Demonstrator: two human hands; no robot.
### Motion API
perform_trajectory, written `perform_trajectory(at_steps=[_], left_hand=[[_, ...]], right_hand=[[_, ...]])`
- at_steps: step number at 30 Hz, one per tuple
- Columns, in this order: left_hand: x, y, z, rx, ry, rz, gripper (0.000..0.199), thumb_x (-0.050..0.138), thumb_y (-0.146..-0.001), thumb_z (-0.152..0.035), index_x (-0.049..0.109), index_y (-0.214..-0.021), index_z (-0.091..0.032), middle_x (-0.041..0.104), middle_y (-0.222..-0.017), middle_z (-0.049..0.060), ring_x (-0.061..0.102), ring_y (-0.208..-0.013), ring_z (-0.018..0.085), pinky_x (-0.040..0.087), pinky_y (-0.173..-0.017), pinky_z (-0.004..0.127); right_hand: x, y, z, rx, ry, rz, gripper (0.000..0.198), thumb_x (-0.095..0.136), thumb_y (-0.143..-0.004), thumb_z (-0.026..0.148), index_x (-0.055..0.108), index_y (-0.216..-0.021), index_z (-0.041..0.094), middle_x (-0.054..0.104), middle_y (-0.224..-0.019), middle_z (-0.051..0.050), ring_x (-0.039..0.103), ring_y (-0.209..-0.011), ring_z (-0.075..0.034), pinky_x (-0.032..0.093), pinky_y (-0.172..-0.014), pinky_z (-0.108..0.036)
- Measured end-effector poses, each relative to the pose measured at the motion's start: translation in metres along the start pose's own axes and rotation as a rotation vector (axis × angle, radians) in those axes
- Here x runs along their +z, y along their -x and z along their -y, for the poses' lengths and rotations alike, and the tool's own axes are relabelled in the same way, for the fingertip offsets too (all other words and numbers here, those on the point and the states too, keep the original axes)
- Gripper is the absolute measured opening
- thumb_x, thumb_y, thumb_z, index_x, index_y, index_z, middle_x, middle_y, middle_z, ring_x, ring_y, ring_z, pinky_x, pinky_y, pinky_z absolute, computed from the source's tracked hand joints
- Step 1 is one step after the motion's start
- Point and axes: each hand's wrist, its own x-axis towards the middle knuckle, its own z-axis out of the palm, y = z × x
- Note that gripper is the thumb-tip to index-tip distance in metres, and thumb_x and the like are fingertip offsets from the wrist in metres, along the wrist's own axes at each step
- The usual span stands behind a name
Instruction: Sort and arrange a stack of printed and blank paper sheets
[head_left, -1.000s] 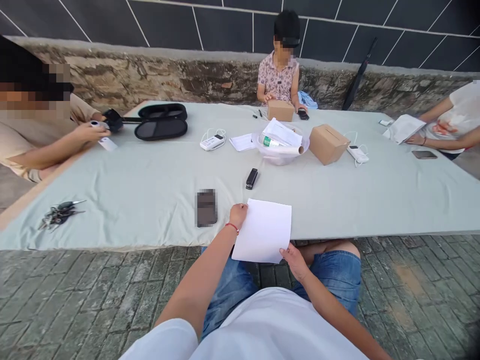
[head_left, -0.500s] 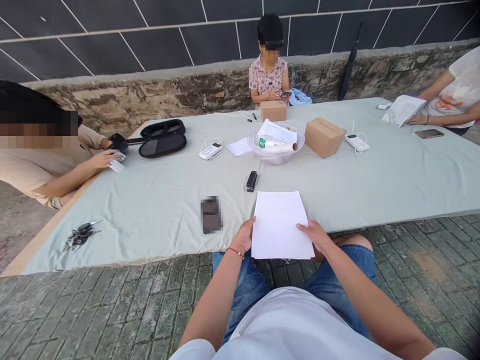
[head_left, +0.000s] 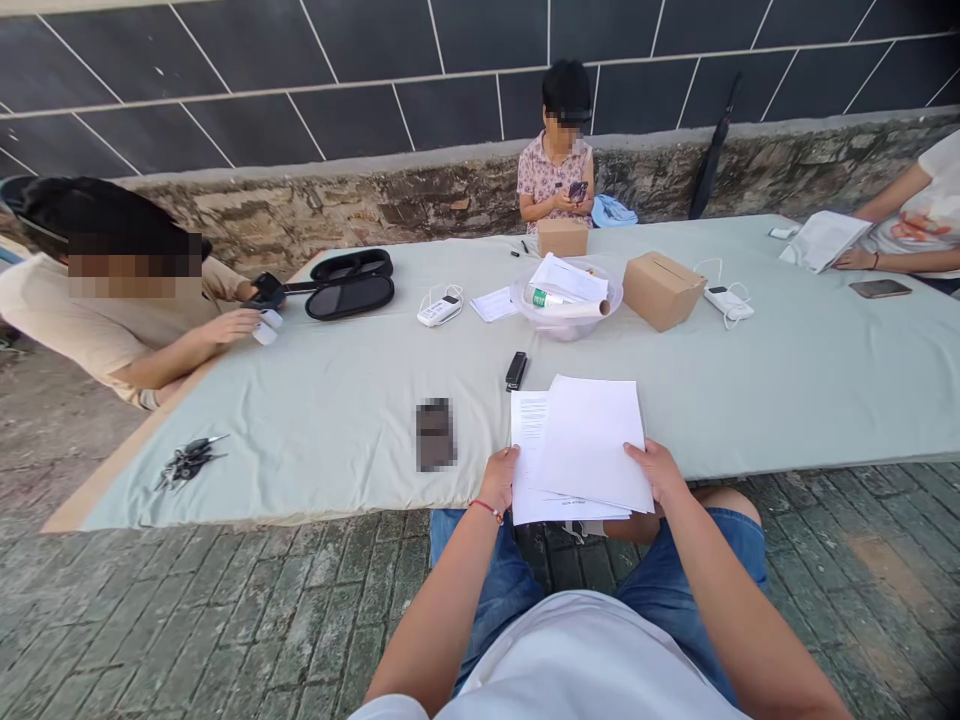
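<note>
An outdoor paved area backed by a dark tiled wall and a rough stone ledge; a long worktop [head_left: 750, 400] draped in pale grey-green cloth fills the middle ground. Three other people sit at its left side, far edge and right end, each occupied with small items of their own. Toward the far middle of the worktop stand two cardboard boxes [head_left: 660, 288] and a clear bowl [head_left: 566, 310] that gathers rolled papers and a green-labelled tube, so loose items stay together. A black case [head_left: 351, 285] lies open near the far left corner; a bunch of keys [head_left: 187, 462] lies near the near left corner. At the near edge, a phone [head_left: 435, 433] and a small black device [head_left: 516, 369] rest just beside the sheets of paper [head_left: 581, 450]. The sheets overhang the near edge above the person's lap, the upper one fanned to the right so that printed text on the lower one shows. The left hand [head_left: 500, 478] grasps the stack's left margin; the right hand [head_left: 660, 472] grasps the top sheet's right margin, both closed on paper, thumbs on top.
</note>
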Motion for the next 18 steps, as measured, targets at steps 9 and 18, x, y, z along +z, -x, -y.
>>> perform_trajectory(at_steps=[9,18], left_hand=[[-0.001,0.001,0.002,0.032,0.06,0.048,0.029,0.077,-0.062,-0.02,0.064,-0.086,-0.01,0.073,-0.081,0.012,0.07,-0.073,0.024,0.057,-0.074,0.039],[0.009,0.0,0.006,0.121,-0.081,-0.082,0.035,0.083,-0.065,-0.033,0.065,-0.087,-0.012,0.074,-0.087,0.013,0.07,-0.071,0.022,0.056,-0.068,0.033]], right_hand=[[-0.031,0.005,-0.001,0.118,-0.195,0.031,0.044,0.083,-0.062,0.035,0.065,-0.097,0.017,0.076,-0.091,-0.011,0.072,-0.074,-0.028,0.061,-0.062,-0.038],[-0.012,0.018,0.002,0.125,0.008,0.22,0.044,0.079,-0.065,0.042,0.068,-0.101,0.018,0.076,-0.094,-0.01,0.072,-0.078,-0.028,0.059,-0.064,-0.037]])
